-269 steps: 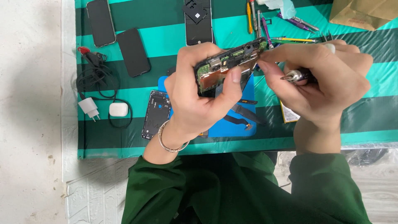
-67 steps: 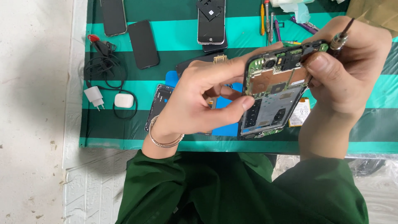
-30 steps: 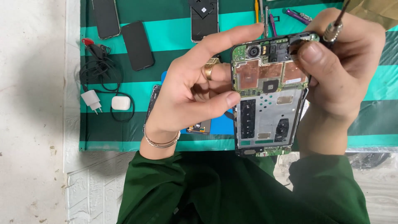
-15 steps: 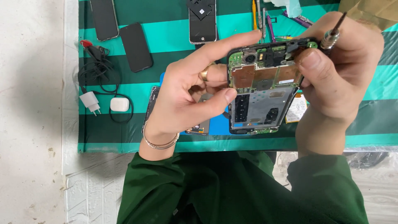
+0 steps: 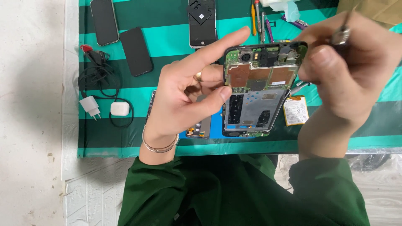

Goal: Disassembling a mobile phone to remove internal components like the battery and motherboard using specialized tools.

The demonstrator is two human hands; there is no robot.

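Observation:
An opened phone [image 5: 256, 94] with its back cover off is held up over the striped mat, its green circuit board and copper shields facing me. My left hand [image 5: 189, 90] grips its left edge, thumb on the metal frame and index finger stretched along the top. At the phone's upper right corner my right hand [image 5: 349, 62] pinches the edge. That hand also holds a thin metal screwdriver [image 5: 342, 32], tip pointing up and away.
A green striped mat [image 5: 104, 140] carries two dark phones [image 5: 135, 51] at the back left and another phone [image 5: 202, 21] at the back middle. A white charger with black cable [image 5: 91, 106], a white earbud case [image 5: 119, 108], a loose battery [image 5: 295, 110] and several tools [image 5: 261, 21] lie around.
Both hands have kept hold of the opened phone. It has tilted more upright and square to me, and it sits slightly lower and nearer than half a second ago.

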